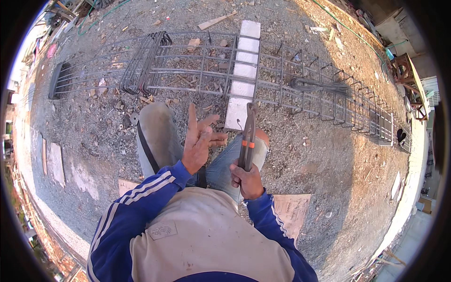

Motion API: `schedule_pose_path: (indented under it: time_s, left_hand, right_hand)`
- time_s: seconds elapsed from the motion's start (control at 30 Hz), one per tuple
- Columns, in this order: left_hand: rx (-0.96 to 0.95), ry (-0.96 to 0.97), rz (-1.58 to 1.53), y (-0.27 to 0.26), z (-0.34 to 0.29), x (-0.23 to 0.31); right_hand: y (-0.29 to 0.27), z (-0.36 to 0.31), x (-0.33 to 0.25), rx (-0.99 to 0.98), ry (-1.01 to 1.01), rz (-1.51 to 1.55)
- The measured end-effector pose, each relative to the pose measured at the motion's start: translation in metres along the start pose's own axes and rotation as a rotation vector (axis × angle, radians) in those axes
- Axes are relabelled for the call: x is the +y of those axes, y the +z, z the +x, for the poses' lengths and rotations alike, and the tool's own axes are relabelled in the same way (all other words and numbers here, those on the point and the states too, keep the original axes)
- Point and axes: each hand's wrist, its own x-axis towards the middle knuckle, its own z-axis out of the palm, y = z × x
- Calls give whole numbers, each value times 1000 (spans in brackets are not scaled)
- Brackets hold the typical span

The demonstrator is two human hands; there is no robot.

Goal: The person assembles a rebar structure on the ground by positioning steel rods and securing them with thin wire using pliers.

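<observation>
My right hand is closed around the dark handles of end-cutting pincers, which have orange bands and point away from me, jaws up. My left hand is raised over my knees with its fingers spread, and nothing shows in it. Beyond both hands a rebar cage of long bars and square stirrups stretches from left to right. A white beam crosses the cage at right angles, its near end beside the pincers' jaws. A short bent wire shows against that near end.
Several loose stirrups are bunched on the bars at left. A bundle of thin tie wire lies on the cage at right. Gravel with wood scraps surrounds me, and a flat board lies near my right arm.
</observation>
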Motion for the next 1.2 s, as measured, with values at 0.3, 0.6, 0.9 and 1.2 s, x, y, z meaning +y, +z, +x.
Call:
schedule_pose_path:
  time_s: [0.3, 0.6, 0.9, 1.2]
  left_hand:
    - [-169, -271, 80, -24, 8, -7]
    - [-186, -314, -8, -64, 18, -5]
    - [300, 251, 963, -135, 21, -11]
    - [-376, 32, 463, -114, 28, 34]
  right_hand:
    - [26, 18, -6, 26, 79, 39]
    - [70, 44, 8, 153, 24, -48]
    - [84, 62, 9, 493, -303, -451]
    - [133, 87, 15, 355, -426, -590]
